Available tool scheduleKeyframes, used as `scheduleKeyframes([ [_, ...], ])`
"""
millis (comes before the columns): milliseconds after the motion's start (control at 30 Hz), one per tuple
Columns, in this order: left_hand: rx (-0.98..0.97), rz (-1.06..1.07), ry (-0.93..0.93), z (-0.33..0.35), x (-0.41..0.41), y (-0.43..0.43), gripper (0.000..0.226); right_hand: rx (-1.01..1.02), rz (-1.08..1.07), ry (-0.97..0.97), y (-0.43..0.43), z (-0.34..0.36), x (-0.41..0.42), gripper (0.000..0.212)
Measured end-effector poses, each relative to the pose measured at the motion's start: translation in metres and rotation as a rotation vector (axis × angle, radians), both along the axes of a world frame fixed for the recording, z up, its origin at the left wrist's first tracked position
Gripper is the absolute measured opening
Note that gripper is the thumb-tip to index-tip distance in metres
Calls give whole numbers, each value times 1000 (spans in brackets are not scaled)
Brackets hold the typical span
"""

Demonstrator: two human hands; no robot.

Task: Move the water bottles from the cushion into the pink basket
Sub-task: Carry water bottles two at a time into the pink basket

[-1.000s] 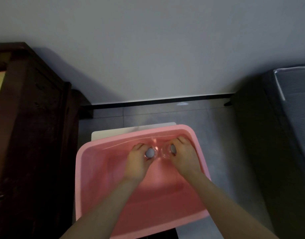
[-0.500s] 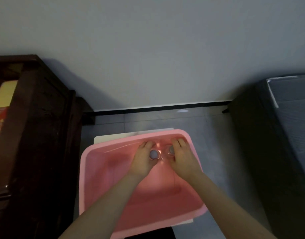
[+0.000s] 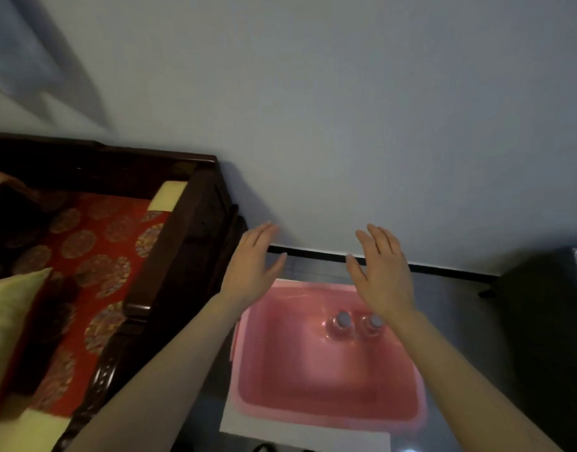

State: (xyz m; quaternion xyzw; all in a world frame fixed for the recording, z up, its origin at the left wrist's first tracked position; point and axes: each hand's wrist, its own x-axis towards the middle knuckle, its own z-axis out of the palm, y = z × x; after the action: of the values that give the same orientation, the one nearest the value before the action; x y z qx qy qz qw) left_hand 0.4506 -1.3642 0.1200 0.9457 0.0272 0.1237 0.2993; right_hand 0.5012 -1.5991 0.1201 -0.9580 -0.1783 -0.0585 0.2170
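Two clear water bottles stand upright side by side in the far part of the pink basket (image 3: pixel 316 409), the left bottle (image 3: pixel 340 324) and the right bottle (image 3: pixel 372 325) both showing grey caps. My left hand (image 3: pixel 253 269) is raised above the basket's far left corner, fingers straight, holding nothing. My right hand (image 3: pixel 383 272) hovers above the far right part of the basket, just over the right bottle, fingers spread and empty. The red patterned cushion (image 3: pixel 85 265) lies to the left on the dark wooden seat; I see no bottle on the part in view.
The dark wooden armrest (image 3: pixel 173 243) runs between the cushion and the basket. A yellow-green pillow (image 3: pixel 10 305) lies at the left edge. The basket sits on a white board (image 3: pixel 300 435) on the grey floor. Dark furniture (image 3: pixel 548 337) stands to the right.
Both hands let go of the bottle caps and rose out of the basket with fingers spread. The bottles stay standing inside. The view swung left, bringing the cushion into sight.
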Motion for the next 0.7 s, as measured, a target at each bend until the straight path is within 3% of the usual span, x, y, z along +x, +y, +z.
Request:
scheduleKeyframes([
  [333, 61, 428, -106, 80, -171, 143, 55, 106, 241, -32, 131, 78, -75, 52],
  [700, 69, 903, -138, 122, -515, 325, 56, 209, 578, -3, 359, 120, -286, 51],
])
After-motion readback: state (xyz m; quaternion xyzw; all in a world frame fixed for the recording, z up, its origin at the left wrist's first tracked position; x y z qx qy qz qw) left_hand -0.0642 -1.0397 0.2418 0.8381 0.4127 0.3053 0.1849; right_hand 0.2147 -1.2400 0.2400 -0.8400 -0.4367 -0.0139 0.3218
